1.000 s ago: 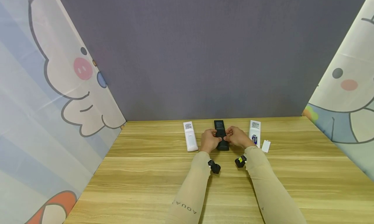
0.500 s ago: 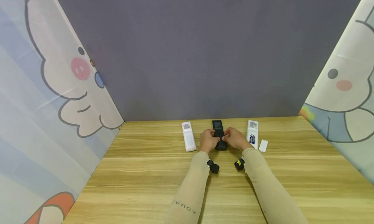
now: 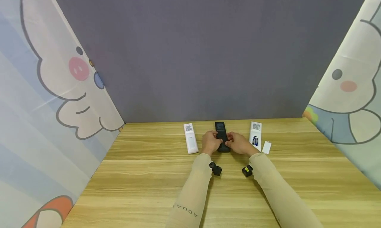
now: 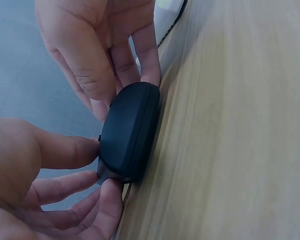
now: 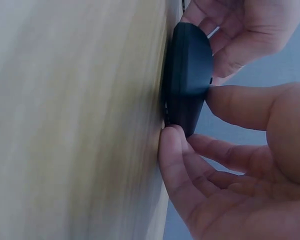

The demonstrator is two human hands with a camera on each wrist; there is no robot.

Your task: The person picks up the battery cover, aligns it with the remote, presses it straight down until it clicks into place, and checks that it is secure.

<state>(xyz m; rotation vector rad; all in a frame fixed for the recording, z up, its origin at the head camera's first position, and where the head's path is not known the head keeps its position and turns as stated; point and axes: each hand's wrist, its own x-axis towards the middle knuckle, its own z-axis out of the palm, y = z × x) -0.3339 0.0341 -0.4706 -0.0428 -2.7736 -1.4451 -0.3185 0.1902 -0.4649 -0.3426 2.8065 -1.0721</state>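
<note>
Black remote [image 3: 221, 134], slender, round-ended

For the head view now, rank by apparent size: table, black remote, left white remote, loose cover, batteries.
Largest to smallest:
1. Table
2. Black remote, left white remote: too alike to rank; the black one is partly covered
3. Loose cover
4. Batteries

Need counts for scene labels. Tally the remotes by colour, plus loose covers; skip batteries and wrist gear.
White remotes: 2
Black remote: 1
Loose white cover: 1
Total: 4
</note>
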